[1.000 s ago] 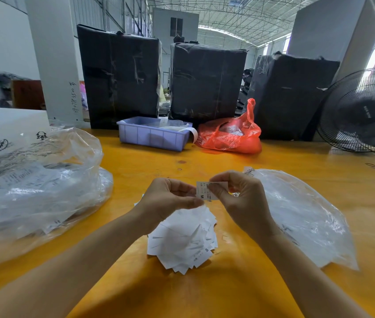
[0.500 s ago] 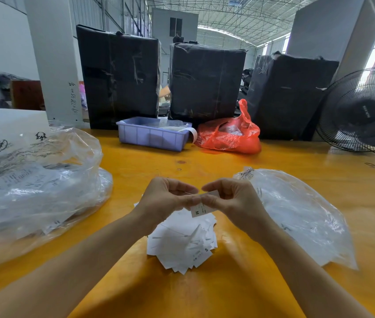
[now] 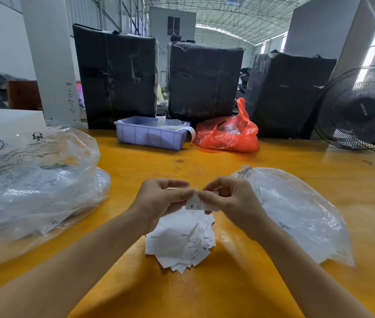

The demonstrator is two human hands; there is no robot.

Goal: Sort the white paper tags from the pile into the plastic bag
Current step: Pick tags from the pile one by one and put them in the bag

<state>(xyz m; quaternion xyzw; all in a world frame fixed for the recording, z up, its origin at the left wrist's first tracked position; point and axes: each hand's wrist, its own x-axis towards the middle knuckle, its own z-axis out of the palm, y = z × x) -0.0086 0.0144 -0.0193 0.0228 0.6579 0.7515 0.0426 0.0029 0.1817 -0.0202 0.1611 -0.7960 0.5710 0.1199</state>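
Two forearms are seen entering from the lower edge of the frame, one from the lower left and one from the lower right. Both are bare along the whole visible length; no sleeve, cuff, glove, watch, bracelet or ring is observed. The left hand (image 3: 159, 198) and right hand (image 3: 230, 198) are recorded near the centre of the frame, both uncovered. Fingernails are seen to be short and without visible polish. No markings, tape or bandage are noted on either arm. The upper arms, shoulders and torso are cut off by the frame.
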